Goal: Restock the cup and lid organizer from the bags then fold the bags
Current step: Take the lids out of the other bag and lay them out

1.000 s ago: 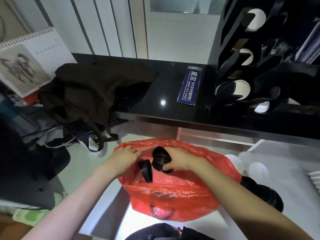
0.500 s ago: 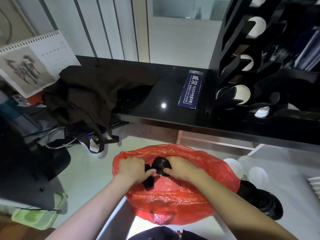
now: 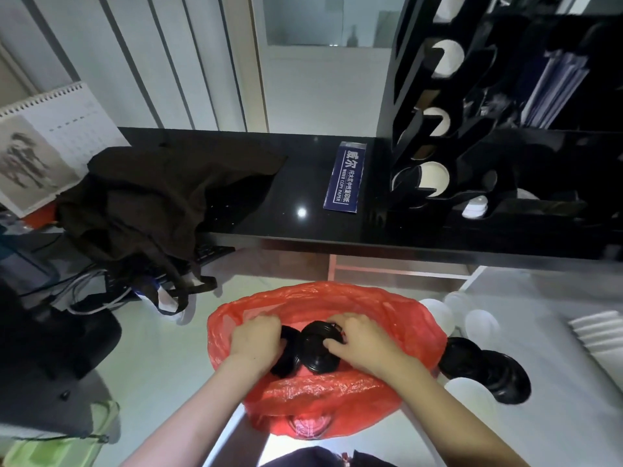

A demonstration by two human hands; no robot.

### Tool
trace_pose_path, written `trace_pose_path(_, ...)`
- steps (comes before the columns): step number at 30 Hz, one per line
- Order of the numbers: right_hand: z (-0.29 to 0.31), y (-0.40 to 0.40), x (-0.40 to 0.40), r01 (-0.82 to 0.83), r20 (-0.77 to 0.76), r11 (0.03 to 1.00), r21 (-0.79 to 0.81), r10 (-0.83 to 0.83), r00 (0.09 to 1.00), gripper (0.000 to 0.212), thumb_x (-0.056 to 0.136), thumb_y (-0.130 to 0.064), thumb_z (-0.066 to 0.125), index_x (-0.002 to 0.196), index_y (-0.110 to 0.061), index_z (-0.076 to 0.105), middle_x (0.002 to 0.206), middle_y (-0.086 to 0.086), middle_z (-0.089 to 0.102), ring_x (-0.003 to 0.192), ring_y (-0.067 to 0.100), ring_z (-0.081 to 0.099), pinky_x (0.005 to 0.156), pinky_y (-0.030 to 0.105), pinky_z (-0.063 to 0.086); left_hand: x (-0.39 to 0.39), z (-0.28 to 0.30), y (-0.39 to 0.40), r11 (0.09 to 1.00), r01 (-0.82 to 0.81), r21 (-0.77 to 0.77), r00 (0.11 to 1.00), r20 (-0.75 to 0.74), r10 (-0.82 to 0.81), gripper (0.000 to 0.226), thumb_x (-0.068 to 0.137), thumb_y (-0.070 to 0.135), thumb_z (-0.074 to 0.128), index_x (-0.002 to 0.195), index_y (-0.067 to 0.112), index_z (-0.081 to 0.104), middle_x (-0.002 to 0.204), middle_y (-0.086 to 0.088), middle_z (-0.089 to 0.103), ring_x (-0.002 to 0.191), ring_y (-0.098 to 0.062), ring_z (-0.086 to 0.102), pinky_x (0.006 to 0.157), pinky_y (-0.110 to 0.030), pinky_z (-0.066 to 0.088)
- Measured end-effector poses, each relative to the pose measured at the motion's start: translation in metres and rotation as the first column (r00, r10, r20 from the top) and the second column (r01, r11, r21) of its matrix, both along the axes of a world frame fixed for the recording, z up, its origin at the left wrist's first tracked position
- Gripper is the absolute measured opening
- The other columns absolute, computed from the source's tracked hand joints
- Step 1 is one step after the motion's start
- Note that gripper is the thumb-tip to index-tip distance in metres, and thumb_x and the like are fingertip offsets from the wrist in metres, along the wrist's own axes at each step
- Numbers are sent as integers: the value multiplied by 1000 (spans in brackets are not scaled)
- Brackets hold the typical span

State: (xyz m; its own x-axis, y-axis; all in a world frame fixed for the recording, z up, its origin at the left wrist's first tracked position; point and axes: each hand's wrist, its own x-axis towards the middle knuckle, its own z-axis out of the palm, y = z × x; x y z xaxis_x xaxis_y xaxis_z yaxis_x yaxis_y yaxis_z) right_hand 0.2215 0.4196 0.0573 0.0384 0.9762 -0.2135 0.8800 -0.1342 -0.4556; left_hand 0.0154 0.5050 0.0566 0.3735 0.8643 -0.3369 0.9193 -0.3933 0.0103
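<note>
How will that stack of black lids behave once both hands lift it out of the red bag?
Probably light: the black lids look like thin plastic. The stack may fan apart, since part of it already leans under the left hand while the right hand grips the rest. The red bag looks limp and may cling or drag.

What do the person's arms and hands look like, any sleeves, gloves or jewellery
Both forearms are bare up to the bottom edge of the picture, with no sleeve in view. The left hand and right hand wear no gloves. No watch, bracelet or ring shows on either wrist or on the visible fingers.
</note>
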Motion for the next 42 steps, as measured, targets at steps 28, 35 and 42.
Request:
trace_pose_path(28,-29,-207,281,937,-790,253,-240,-612,-37,14,98,-25,70,106,-13,72,96,7,75,82,23,72,71,34,56,275,33,-145,961,148,-232,724,688,55,27,93,34,65,117,22,71,110,7,72,95,-11,63,79,-26,45)
trace_pose_path(35,-97,-205,333,907,-682,307,-287,-731,32,45,86,-49,73,85,-3,76,75,12,72,73,27,66,75,43,56,324,14,-190,953,114,-280,793,603,83,30,93,38,65,115,19,71,106,4,74,97,-17,68,85,-31,53)
trace_pose_path(42,-97,-215,344,815,-756,457,-356,-653,36,41,78,-41,74,76,-6,54,80,11,41,75,25,46,68,33,55,349,2,-215,955,46,-294,830,542,127,32,93,38,65,118,19,71,111,1,73,103,-20,67,87,-31,51)
